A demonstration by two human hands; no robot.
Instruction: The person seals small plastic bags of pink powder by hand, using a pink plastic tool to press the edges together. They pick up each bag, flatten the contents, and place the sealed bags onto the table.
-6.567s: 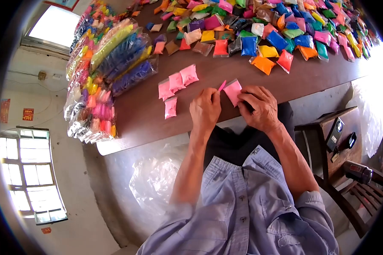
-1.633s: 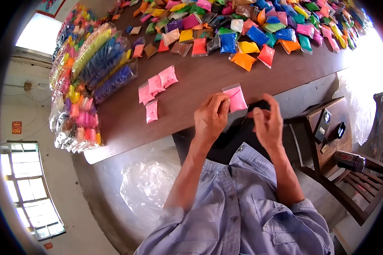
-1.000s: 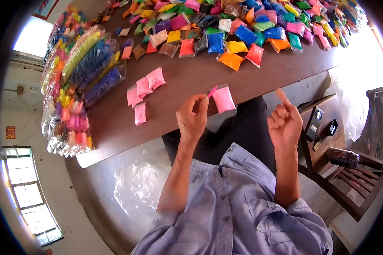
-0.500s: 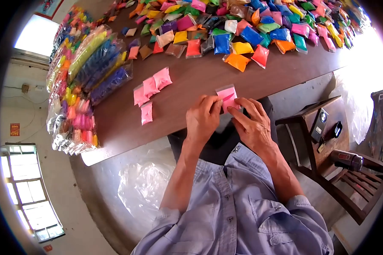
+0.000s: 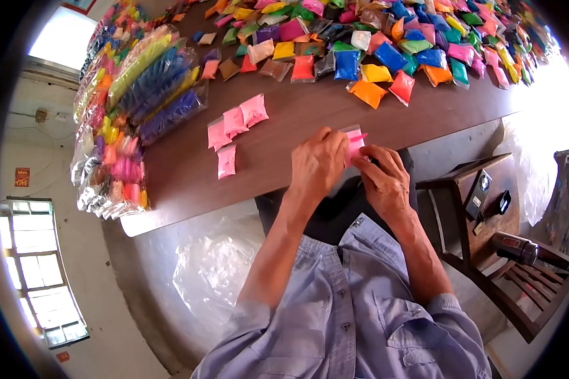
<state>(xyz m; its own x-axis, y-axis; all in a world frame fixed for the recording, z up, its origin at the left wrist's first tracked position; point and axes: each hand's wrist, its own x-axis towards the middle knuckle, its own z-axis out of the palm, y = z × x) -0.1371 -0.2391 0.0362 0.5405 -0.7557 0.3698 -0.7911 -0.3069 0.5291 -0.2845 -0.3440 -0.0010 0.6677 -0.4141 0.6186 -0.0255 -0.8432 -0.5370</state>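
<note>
A small clear packet of pink material (image 5: 355,151) is between my two hands at the table's front edge, with a darker pink sliver (image 5: 358,137) lying across its upper part. My left hand (image 5: 317,165) is closed at the packet's left side, its knuckles raised and covering part of it. On the lower right edge, my right hand (image 5: 385,180) pinches the packet between thumb and curled fingers. To the left on the table lie several similar pink packets (image 5: 254,110), some overlapping, with one pink packet (image 5: 226,162) set nearer me.
Many colourful packets (image 5: 367,93) heap along the far side of the brown table (image 5: 284,145). Bulk bags of packets (image 5: 152,82) are stacked at left. A wooden chair (image 5: 480,243) at right carries a phone (image 5: 478,192) and a flask (image 5: 515,247). Clear plastic (image 5: 215,265) lies below.
My left hand has risen over the packet's left side and hides more of it. The darker sliver now sticks out past the packet's right edge. The whole view has shifted slightly.
</note>
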